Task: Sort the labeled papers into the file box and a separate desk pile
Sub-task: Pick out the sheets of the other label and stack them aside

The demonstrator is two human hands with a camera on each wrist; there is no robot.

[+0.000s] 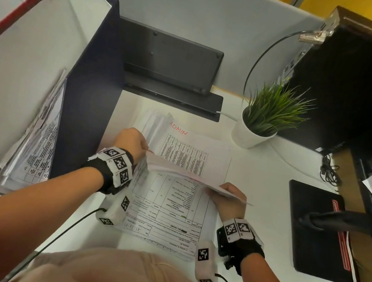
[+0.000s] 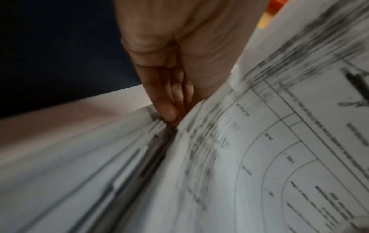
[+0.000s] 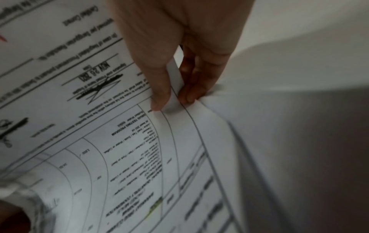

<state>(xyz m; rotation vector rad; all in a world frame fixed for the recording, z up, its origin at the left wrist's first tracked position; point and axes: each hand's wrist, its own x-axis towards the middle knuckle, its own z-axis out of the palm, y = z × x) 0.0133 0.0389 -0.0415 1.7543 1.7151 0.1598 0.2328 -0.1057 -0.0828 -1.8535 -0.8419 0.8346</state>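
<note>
A printed sheet (image 1: 175, 169) is raised off the near paper stack (image 1: 167, 214) in front of me. My left hand (image 1: 130, 142) grips its left edge. My right hand (image 1: 227, 195) pinches its right edge between thumb and fingers (image 3: 159, 88). In the left wrist view my left hand (image 2: 171, 110) has its fingers tucked between the lifted sheet (image 2: 279, 141) and the stack (image 2: 79, 173). Beyond lies a desk pile (image 1: 192, 156) marked ADMIN in red. The dark file box (image 1: 88, 100) stands at the left with several papers (image 1: 37, 140) leaning inside.
A potted plant (image 1: 265, 119) stands right of the ADMIN pile. A black keyboard (image 1: 169, 59) leans against the back partition. A computer tower (image 1: 362, 84) and a black pad (image 1: 317, 231) fill the right side, with cables nearby. Bare desk lies between the stacks and the pad.
</note>
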